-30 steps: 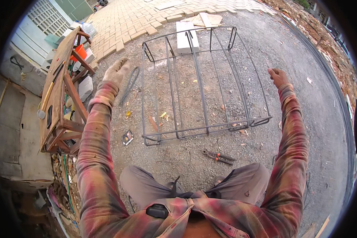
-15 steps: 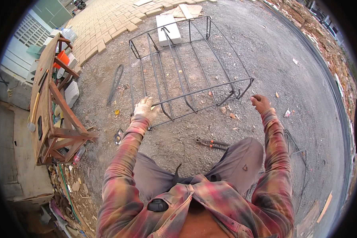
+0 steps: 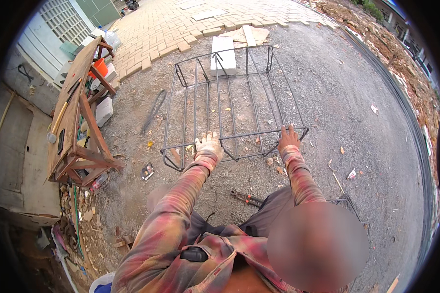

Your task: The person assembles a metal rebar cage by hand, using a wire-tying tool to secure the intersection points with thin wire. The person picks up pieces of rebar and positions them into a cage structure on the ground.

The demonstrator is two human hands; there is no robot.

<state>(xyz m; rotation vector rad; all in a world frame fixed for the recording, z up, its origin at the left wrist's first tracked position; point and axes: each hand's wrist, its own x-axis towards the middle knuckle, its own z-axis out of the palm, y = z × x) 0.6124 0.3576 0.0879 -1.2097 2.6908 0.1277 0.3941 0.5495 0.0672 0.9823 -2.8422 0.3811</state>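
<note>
Gripping the near bar of the rebar cage [image 3: 232, 97] — your gloved left hand [image 3: 209, 145] and bare right hand [image 3: 288, 139] both closed on it. Cage lies flat on gravel, pliers [image 3: 247, 198] behind, wooden trestle [image 3: 78, 117] left.

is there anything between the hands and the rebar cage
Nothing visible. The gloved left hand and the bare right hand both rest directly on the near bar of the rebar cage. The pliers lie on the ground nearer the person, out of the way.
</note>
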